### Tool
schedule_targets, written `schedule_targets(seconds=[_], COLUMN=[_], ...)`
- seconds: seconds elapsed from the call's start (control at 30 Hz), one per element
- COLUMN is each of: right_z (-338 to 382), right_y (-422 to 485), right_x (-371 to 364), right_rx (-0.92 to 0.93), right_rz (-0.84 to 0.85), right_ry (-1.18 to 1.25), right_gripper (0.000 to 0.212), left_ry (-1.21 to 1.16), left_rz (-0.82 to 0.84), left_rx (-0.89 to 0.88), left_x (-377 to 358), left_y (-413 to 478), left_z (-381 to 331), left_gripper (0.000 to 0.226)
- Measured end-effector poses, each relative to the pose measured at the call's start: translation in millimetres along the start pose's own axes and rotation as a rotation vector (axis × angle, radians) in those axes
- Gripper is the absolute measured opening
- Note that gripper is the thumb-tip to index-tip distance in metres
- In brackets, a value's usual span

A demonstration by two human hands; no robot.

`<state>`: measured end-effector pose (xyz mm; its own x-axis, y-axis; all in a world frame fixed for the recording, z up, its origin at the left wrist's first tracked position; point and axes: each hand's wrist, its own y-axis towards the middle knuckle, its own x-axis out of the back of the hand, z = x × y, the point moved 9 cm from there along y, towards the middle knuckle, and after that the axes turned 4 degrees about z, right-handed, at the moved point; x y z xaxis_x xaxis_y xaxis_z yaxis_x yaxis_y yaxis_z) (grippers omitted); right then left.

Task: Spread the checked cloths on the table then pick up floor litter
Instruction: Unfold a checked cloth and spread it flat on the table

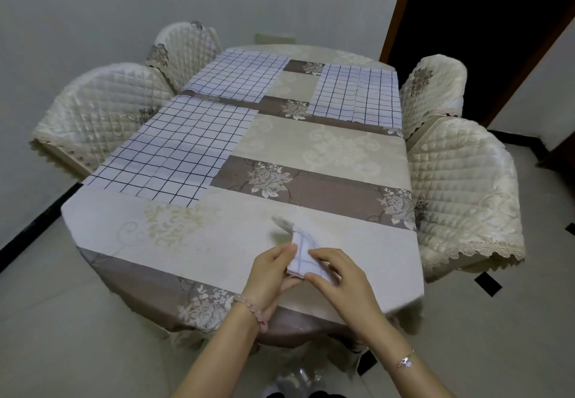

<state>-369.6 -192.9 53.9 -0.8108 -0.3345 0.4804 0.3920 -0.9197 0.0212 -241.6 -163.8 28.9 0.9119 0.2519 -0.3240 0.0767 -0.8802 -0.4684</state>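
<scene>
Both forearms reach toward twelve o'clock; left hand (271, 273) and right hand (339, 276) meet close together, fingers curled and pinching.

Your table (342, 235) wears a cream and taupe-brown banded cover with pale floral damask and grey-white rose prints. On it you have three checked cloths, white with thin dark navy grid lines: near-left cloth (174, 154), far-left cloth (239, 78), far-right cloth (357, 92). The folded cloth (303, 257) you hold is white with fainter purple-grey lines. Your chairs (460, 186) have cream quilted diamond-pattern covers with lace trim and brownish flower motifs. Floor (62, 319) is beige tile with black border and black diamond insets. Wall is plain white. Your left wrist has a pink bead bracelet (249, 307).
</scene>
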Motion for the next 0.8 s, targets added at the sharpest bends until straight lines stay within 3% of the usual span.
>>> schedule_targets(seconds=[0.1,0.23,0.47,0.53,0.6,0.8], right_z=[-4.8,-7.7,-10.9,-8.0,-5.8,-29.0], right_y=[3.3,4.0,4.9,5.2,6.7,14.0], right_x=[-1.0,0.4,-2.3,-1.8,0.2,22.5], right_rx=[-0.053,-0.095,-0.141,-0.127,-0.110,-0.173], right_rz=[0.002,-0.014,-0.002,-0.002,-0.009,-0.177], right_ry=[0.093,0.198,0.283,0.311,0.337,0.536], right_gripper=[0.031,0.026,0.015,0.011,0.009,0.015], left_ry=[-0.169,-0.102,0.068,0.107,0.111,-0.045], left_rz=[0.132,0.178,-0.014,-0.053,-0.074,-0.210], left_rx=[0.012,-0.041,-0.126,-0.144,-0.160,-0.198], left_x=[-10.4,-14.8,-8.5,-8.0,-8.5,16.7], left_y=[-3.1,-4.6,-1.4,-0.6,-1.0,-3.6], left_z=[-3.4,-5.0,-4.0,-4.5,-6.3,-11.1], left_gripper=[0.031,0.027,0.024,0.013,0.005,0.012])
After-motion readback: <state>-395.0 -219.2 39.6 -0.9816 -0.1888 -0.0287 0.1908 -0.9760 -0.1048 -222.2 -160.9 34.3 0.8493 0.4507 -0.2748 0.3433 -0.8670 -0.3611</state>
